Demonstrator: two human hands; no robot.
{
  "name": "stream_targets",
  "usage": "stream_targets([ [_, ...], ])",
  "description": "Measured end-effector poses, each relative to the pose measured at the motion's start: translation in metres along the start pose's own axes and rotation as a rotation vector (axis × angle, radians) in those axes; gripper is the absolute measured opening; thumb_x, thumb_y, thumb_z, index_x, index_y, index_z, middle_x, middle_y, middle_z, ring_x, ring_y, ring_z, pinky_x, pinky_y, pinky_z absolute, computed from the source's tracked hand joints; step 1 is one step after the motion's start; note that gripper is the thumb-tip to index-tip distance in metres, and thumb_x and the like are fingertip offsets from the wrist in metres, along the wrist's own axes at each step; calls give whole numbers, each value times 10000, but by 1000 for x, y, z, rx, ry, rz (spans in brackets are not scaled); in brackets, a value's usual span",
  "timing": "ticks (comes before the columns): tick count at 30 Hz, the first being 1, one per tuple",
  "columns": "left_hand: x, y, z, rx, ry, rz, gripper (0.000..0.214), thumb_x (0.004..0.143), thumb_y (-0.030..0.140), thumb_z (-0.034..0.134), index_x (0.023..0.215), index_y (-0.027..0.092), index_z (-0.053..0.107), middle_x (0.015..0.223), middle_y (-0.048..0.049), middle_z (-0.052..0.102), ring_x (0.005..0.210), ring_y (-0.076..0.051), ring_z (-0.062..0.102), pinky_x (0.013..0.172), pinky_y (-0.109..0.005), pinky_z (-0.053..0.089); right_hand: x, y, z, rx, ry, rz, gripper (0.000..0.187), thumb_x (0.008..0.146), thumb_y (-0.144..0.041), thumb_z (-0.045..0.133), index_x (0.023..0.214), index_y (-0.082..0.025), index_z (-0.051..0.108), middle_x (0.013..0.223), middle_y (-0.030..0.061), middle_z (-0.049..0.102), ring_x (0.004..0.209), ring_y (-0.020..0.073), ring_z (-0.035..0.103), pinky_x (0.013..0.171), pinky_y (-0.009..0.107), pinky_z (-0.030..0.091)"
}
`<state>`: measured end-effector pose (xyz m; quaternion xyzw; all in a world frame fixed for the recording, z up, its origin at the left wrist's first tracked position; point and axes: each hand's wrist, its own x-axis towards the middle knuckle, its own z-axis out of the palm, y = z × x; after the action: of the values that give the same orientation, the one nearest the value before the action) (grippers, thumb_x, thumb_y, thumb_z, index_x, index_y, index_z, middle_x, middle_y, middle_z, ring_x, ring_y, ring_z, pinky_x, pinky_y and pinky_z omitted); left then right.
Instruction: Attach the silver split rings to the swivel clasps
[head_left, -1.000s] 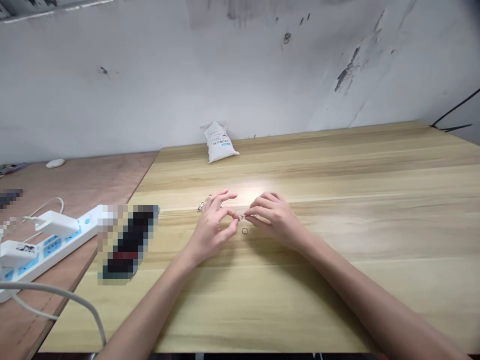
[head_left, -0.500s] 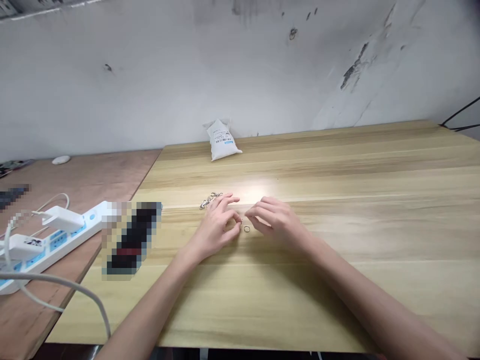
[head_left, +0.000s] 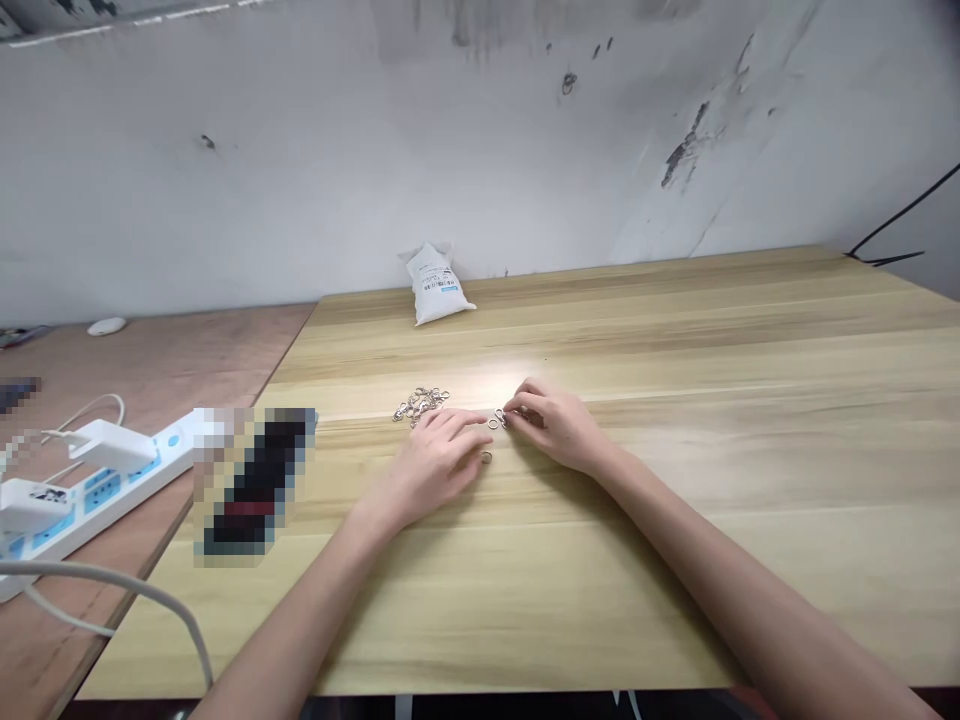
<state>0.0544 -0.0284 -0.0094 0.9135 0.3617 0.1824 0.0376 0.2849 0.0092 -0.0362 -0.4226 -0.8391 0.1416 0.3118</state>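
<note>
My left hand [head_left: 436,460] lies on the light wooden table [head_left: 675,480] with its fingers curled down, fingertips pressing on a small metal ring [head_left: 487,458]. My right hand [head_left: 555,428] pinches a small metal clasp [head_left: 498,419] between thumb and forefinger, just right of the left fingertips. A little heap of silver metal clasps [head_left: 420,404] sits just beyond my left hand.
A small white bag [head_left: 437,284] leans against the wall at the table's back. Left of the table, a lower brown bench holds a white power strip [head_left: 97,480] with plugs and a cable. A blurred dark object [head_left: 251,485] lies at the table's left edge.
My right hand has moved up and left, holding the clasp farther from me. My left hand has lowered flat, its fingers now over the loose ring.
</note>
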Motion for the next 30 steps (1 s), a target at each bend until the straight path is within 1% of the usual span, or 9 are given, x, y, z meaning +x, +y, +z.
stream_targets([
  [2, 1, 3, 0, 28, -39, 39, 226, 967, 215, 468, 1142, 226, 612, 1357, -85, 572, 1228, -232, 547, 1025, -439, 437, 0, 2, 1, -4, 11, -2, 124, 908, -200, 562, 903, -203, 686, 905, 50, 629, 738, 145, 575, 628, 257, 416],
  [5, 4, 2, 1, 61, -70, 55, 248, 981, 224, 450, 1172, 225, 608, 1397, -88, 549, 1283, -241, 517, 1043, -445, 430, 1, 4, 1, 6, 20, 1, 118, 900, -189, 566, 889, -198, 683, 897, 46, 629, 747, 147, 577, 637, 259, 420],
  [9, 9, -7, 7, 101, -23, 85, 211, 984, 252, 471, 1097, 231, 649, 1324, -47, 621, 1282, -241, 519, 1066, -451, 407, 1, 3, 1, 25, 19, 16, 117, 893, -184, 569, 869, -199, 682, 891, 47, 627, 750, 151, 578, 644, 263, 425],
  [13, 11, -13, 14, 118, 32, 117, 195, 980, 255, 491, 1052, 240, 672, 1276, -28, 658, 1249, -244, 545, 1033, -446, 424, 1, 2, 2, 23, 16, 17, 115, 894, -186, 572, 868, -200, 683, 893, 46, 624, 746, 150, 577, 638, 263, 421],
  [16, 11, -14, 13, 126, 73, 156, 176, 971, 236, 509, 1029, 232, 675, 1256, -22, 672, 1234, -240, 557, 1022, -432, 435, 1, 2, 2, 29, 17, 9, 118, 897, -184, 569, 871, -198, 683, 889, 44, 624, 738, 147, 572, 637, 261, 421],
  [19, 8, -14, 9, 118, 84, 200, 163, 963, 206, 516, 959, 222, 678, 1240, -10, 682, 1246, -228, 551, 1027, -413, 443, 1, 3, 2, 35, 15, 0, 112, 897, -187, 575, 872, -197, 684, 889, 43, 623, 736, 144, 568, 635, 259, 419],
  [21, 6, -15, 8, 116, 69, 215, 160, 958, 199, 519, 950, 219, 678, 1251, -9, 676, 1275, -228, 531, 1040, -413, 443, 2, 4, 2, 35, 11, -1, 110, 898, -188, 578, 873, -196, 685, 889, 43, 622, 741, 144, 567, 635, 259, 417],
  [25, 4, -18, 9, 98, 15, 217, 182, 961, 213, 514, 1058, 225, 668, 1310, -22, 641, 1341, -234, 474, 1085, -426, 423, 3, 4, 3, 32, 4, 4, 116, 903, -188, 574, 880, -197, 687, 889, 44, 619, 749, 144, 564, 642, 259, 416],
  [30, 5, -16, 7, 53, -44, 166, 232, 978, 220, 476, 1138, 236, 644, 1288, -34, 649, 1340, -239, 473, 1084, -448, 431, 4, 2, 1, 40, -3, 8, 112, 903, -189, 579, 865, -199, 684, 883, 44, 618, 746, 143, 559, 647, 257, 413],
])
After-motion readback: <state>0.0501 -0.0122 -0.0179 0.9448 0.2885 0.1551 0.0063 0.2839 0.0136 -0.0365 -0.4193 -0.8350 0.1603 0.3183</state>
